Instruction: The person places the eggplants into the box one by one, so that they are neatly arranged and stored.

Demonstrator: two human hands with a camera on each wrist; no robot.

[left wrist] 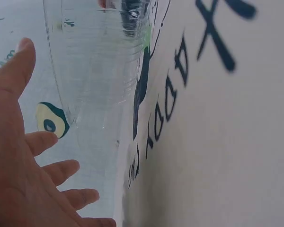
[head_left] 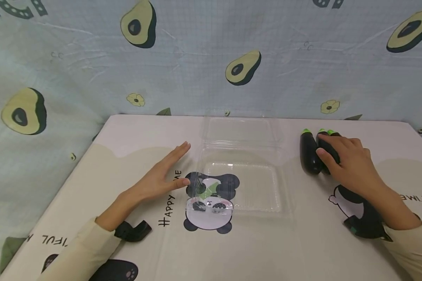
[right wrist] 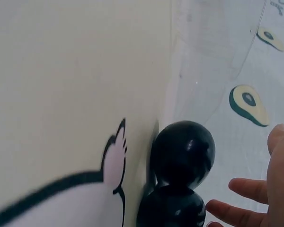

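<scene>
Three dark eggplants (head_left: 309,154) with green tips lie side by side on the right of the table. Over the middle and right ones is my right hand (head_left: 355,164), fingers extended and thumb apart. The right wrist view shows the rounded ends of two eggplants (right wrist: 183,153) just beside the fingertips. Left of them stands a clear plastic clamshell box (head_left: 283,191), its lid (head_left: 240,130) folded back toward the wall. My left hand (head_left: 158,177) holds nothing; its fingers are spread next to the box's left side, with the thumb toward the wall of the box.
The table (head_left: 260,249) has a printed cloth with a panda (head_left: 209,218) and lettering, partly seen through the box. Behind it hangs a pale sheet (head_left: 197,58) with avocado prints. A black strap device (head_left: 133,232) sits at the left wrist, another (head_left: 365,224) at the right.
</scene>
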